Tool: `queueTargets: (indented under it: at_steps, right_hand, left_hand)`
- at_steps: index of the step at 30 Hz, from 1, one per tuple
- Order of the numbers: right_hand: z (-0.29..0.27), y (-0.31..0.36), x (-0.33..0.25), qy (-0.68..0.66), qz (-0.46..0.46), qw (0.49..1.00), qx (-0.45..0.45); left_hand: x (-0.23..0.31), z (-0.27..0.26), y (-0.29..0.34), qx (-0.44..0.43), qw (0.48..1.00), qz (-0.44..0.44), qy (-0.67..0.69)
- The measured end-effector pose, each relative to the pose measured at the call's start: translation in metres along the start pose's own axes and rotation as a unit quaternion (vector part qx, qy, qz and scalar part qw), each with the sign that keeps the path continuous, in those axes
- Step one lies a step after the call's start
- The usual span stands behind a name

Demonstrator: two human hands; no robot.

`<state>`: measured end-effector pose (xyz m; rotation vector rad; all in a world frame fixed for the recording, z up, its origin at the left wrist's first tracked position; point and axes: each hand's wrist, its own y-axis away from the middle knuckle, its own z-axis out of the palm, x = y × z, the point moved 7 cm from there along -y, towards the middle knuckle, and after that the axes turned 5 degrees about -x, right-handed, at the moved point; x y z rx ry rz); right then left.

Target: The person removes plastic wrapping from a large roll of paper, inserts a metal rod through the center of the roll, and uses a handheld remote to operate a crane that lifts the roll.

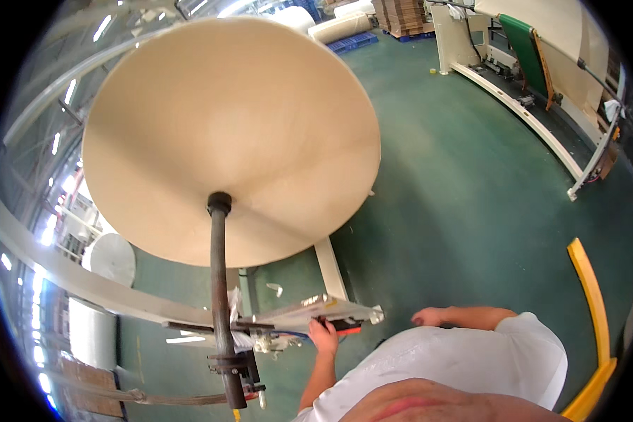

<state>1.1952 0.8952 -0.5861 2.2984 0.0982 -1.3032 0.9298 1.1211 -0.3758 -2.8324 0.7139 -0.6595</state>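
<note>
My left hand [323,336] is at a metal arm plate [344,309] below a huge pale roll. Its fingers are curled against a black and red part [346,326] on the plate's near edge; its exact kind is not clear. My right hand [430,316] hangs in front of my white shirt, away from the machine. Its fingers look loosely curled, and nothing shows in them. The big cream roll [239,119] faces me with its round end. A dark metal shaft [219,281] sticks out from the roll's centre through a black collar [219,202].
A machine frame with a green panel [524,60] stands at the far right. Yellow floor rails [592,302] run along the right. Wrapped rolls [341,28], blue pallets [352,43] and stacked cardboard [401,15] are at the back. A pale curved beam [133,301] crosses at left.
</note>
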Motion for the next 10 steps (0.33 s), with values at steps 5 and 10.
queueTargets:
  at_steps: [5,10]
  right_hand:
    - [-0.075,0.071,0.13,-0.164,0.11,0.97,0.143]
    - [-0.152,0.109,0.188,-0.322,0.139,0.901,0.257]
  left_hand:
    - [0.01,0.008,0.013,0.05,0.988,-0.079,-0.124]
    - [0.041,-0.02,0.04,0.103,0.983,-0.059,-0.138]
